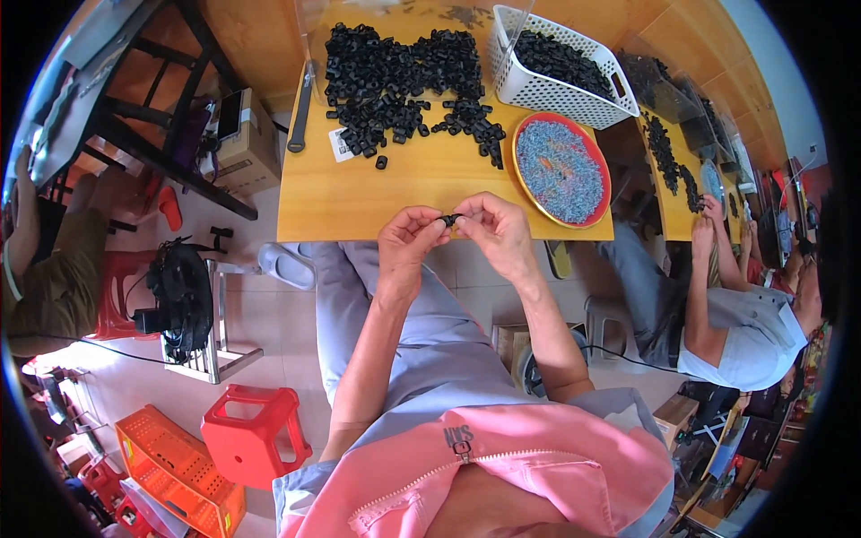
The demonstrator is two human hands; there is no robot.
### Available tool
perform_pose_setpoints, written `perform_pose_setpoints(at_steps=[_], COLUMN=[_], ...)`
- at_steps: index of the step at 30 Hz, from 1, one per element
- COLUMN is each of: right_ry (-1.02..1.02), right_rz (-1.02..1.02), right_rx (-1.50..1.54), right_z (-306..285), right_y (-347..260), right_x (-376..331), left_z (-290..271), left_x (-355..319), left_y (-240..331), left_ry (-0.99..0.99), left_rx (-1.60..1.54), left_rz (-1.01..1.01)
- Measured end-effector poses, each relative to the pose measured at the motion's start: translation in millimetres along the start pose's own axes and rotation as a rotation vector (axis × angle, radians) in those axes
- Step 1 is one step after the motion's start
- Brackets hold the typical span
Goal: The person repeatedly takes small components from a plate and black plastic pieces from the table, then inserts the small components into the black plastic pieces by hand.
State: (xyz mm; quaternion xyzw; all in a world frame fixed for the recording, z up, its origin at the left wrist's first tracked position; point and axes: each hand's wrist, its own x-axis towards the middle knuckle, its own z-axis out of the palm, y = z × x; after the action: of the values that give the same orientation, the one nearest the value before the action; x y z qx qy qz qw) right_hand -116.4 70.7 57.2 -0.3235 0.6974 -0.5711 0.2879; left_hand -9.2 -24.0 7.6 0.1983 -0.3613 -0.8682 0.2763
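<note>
Over the near edge of the wooden table (377,193), both my hands meet on one small black plastic part (450,221). My left hand (413,240) pinches its left end between thumb and fingertips. From the other side my right hand (495,235) grips the right end the same way. Fingertips cover much of the part, so its exact shape is hidden. Beyond my hands lies a large heap of black plastic parts (404,76). To the right, a red-rimmed round tray (604,170) holds many tiny bluish pieces (560,170).
A white perforated basket (565,106) of black parts stands at the back right. A dark-handled tool (303,108) lies along the table's left side. Co-workers sit at right and left. On the floor are a red stool (256,435) and an orange crate (175,471).
</note>
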Motion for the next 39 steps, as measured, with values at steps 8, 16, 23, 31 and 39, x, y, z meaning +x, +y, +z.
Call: perform_pose_setpoints(at_steps=[8,16,23,31,39], right_ry=[-0.019,0.011,-0.006,-0.031,0.11], right_rz=[0.008,-0.033,0.001,0.041,-0.248], right_rx=[0.031,-0.109,-0.17,-0.074,-0.422], right_z=[-2.2,-3.5,-6.9,-11.7,3.3], right_y=[-2.2,3.6,9.7,16.1,10.5], right_x=[-0.7,-3.4,-5.1,-3.0,-6.8], left_z=[2.2,7.1,9.1,14.7,18.2], left_x=[-0.2,-3.4,-5.4,-6.7,-3.9], left_y=[-0.8,2.5,-0.2,-4.4,-22.8], left_ry=[0.042,0.013,-0.002,0.036,0.166], left_rx=[0.005,0.152,0.225,0.199,0.208], left_rz=[0.016,0.07,0.054,0.016,0.137])
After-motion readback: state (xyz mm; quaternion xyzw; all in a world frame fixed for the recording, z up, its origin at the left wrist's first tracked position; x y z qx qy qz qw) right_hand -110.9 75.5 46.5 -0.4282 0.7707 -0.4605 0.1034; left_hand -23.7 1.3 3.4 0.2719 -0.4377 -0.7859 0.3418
